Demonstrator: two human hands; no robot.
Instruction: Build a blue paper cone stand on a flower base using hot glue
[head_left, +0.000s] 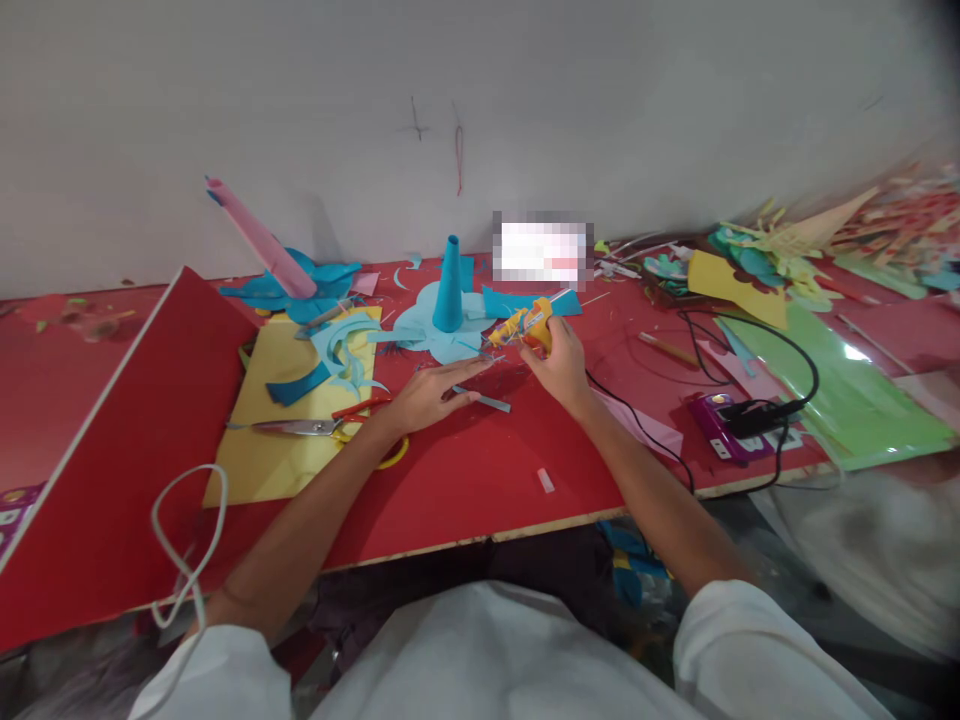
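Note:
My right hand [562, 365] is closed around a yellow hot glue gun [534, 322], whose nozzle points left above the table. My left hand [435, 395] has its fingers stretched out toward the nozzle, palm low over the red tabletop. A thin grey strip [487, 401] lies beneath its thumb; whether they touch I cannot tell. Just beyond both hands, a blue paper cone [449, 290] stands upright on a light blue flower-shaped paper piece [420, 325]. Thin glue strands and scraps are around the nozzle.
Scissors [296, 427] and curled blue cuttings [349, 350] lie on yellow paper [247, 470] at left. A pink cone [262, 240] leans behind. A red board [150, 420] stands at left. At right are a purple power strip [720, 428], black cord and green sheets [847, 390].

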